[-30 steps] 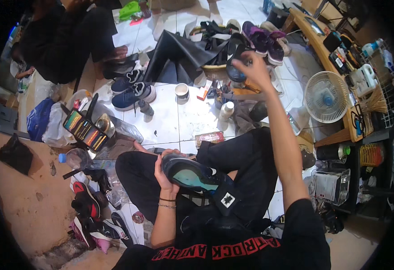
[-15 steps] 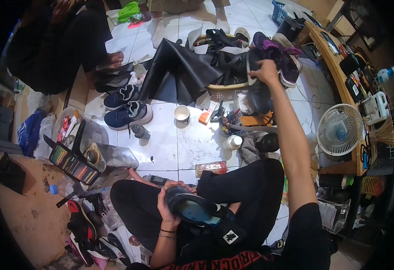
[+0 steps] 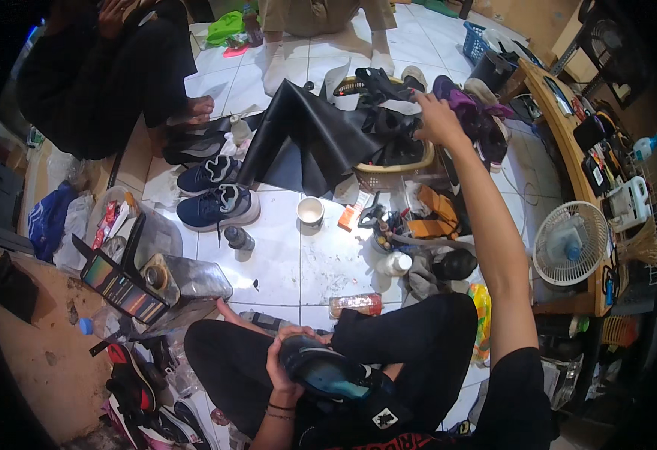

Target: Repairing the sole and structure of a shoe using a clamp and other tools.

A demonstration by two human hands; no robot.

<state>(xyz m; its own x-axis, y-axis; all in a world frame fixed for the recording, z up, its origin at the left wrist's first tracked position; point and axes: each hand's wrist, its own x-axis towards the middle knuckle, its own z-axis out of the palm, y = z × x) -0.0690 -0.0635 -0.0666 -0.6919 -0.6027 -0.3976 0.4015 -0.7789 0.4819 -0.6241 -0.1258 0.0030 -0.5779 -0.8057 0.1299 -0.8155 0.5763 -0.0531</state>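
Observation:
My left hand (image 3: 283,360) grips a dark shoe (image 3: 321,371) with a teal interior, held over my lap. My right arm stretches forward, and my right hand (image 3: 435,120) is over the right side of a yellow basket (image 3: 411,166) heaped with black pieces, its fingers apart near a pale flat piece (image 3: 397,106); its fingertips are partly indistinct against the pile. A large black sheet (image 3: 306,135) drapes at the basket's left, and purple shoes (image 3: 478,120) stand at its right. A paper cup (image 3: 309,214) and navy sneakers (image 3: 212,206) are on the tiles before me.
A seated person (image 3: 96,82) is at the upper left, another person's legs (image 3: 276,60) at the top. A fan (image 3: 568,244) and tool-laden wooden bench (image 3: 579,172) line the right. A metal can (image 3: 193,277), a phone on a holder (image 3: 122,289) and more shoes (image 3: 130,379) lie left.
My right arm has reached farther out, from over a dark shoe into the basket's pile. My left hand still holds its shoe. The whole view has shifted, with the surroundings now lower in frame.

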